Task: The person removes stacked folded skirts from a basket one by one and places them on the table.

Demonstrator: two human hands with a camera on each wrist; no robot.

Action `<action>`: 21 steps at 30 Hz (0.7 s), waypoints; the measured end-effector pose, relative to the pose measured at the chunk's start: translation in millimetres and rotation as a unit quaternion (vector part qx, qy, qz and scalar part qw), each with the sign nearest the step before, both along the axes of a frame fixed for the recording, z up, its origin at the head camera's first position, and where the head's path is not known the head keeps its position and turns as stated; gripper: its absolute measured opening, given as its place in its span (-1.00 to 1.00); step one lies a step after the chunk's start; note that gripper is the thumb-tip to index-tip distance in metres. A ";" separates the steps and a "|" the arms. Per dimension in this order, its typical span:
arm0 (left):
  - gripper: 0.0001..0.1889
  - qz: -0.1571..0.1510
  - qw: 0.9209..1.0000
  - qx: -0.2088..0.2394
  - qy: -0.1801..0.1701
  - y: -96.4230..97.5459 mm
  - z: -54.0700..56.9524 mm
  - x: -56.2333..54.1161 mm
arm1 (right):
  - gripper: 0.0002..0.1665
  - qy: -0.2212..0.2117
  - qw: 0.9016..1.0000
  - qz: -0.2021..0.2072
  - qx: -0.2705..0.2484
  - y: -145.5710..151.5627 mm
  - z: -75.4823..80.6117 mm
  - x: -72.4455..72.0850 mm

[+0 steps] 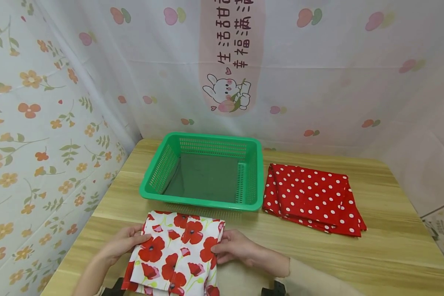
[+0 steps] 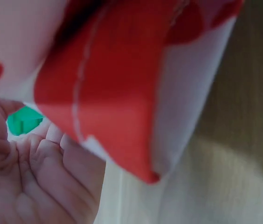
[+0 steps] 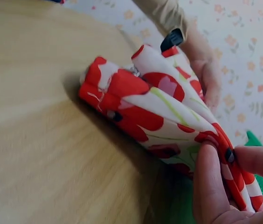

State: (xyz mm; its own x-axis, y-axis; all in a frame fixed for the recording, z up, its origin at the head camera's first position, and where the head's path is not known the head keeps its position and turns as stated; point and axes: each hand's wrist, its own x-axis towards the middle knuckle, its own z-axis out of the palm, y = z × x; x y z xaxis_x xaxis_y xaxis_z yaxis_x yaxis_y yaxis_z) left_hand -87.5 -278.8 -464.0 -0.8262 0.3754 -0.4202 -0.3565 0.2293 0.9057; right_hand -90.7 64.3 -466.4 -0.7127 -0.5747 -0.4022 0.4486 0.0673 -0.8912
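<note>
A folded white cloth with red poppies (image 1: pixel 177 250) is held between both hands at the table's near side. My left hand (image 1: pixel 127 242) grips its left edge, thumb on top and fingers beneath. On the opposite edge my right hand (image 1: pixel 237 248) pinches the layers; in the right wrist view thumb and fingers squeeze the poppy cloth (image 3: pixel 169 116), whose near end hangs a little above the wood. A red seam corner of the cloth (image 2: pixel 117 93) fills much of the left wrist view, beside the left palm (image 2: pixel 33 177); the left fingertips are hidden there.
Just beyond the cloth stands a green plastic basket (image 1: pixel 203 202) with a dark grey-green sheet (image 1: pixel 211 176) lying on its bottom. A folded red cloth with white dots (image 1: pixel 314 197) lies right of the basket on the wooden table (image 1: pixel 385 246). Printed curtains hang behind and at left.
</note>
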 end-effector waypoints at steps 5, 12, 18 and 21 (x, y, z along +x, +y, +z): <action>-0.48 0.007 0.999 -0.042 0.017 0.7 -3.7 0.3 | -0.76 0.029 0.999 0.006 0.042 2.2 -3.6 -3.6; -0.57 0.042 0.981 -0.170 0.079 9.1 -7.0 2.1 | -0.84 0.088 0.988 0.035 0.123 5.9 -5.8 -9.1; -0.58 0.055 0.969 -0.222 0.098 15.9 -11.3 1.2 | -0.71 0.125 0.976 0.061 0.166 7.6 -7.6 -11.9; -0.59 0.066 0.956 -0.264 0.112 19.8 -11.4 0.2 | -0.66 0.149 0.968 0.071 0.187 8.1 -8.7 -13.1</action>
